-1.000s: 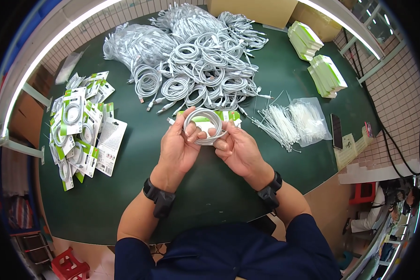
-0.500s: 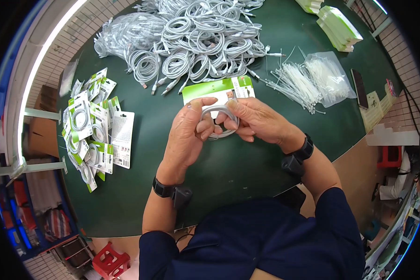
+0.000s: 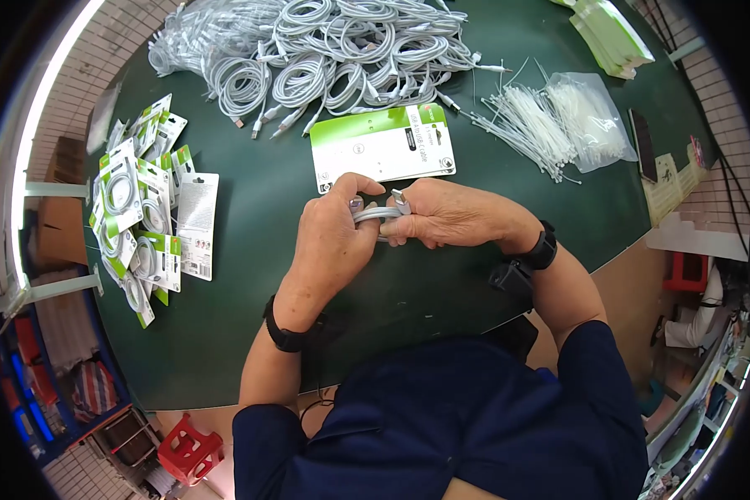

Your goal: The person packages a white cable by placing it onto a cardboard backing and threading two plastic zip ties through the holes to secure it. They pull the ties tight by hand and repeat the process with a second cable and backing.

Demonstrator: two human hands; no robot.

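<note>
Green desk [image 3: 250, 250]. At centre frame, a coiled white cable [image 3: 377, 214] is gripped between left hand [image 3: 335, 242] and right hand [image 3: 446, 217]. Green-and-white card [image 3: 383, 147] just above. Loose cable coils [image 3: 333, 50] heaped at top; packaged cables [image 3: 146, 217] at left; white ties [image 3: 533, 125] at upper right.

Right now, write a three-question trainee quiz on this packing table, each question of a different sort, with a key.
1. True or false: both hands, the left hand and the right hand, grip the coiled white cable.
2. Multiple choice: the green and white backing card lies
A. beyond the hands, flat on the green table
B. under the bag of cable ties
C. on the stack of packed cables
3. Fill in: the bag of white cable ties sits to the person's ____.

Key: 1 true; 2 A; 3 right.
</note>
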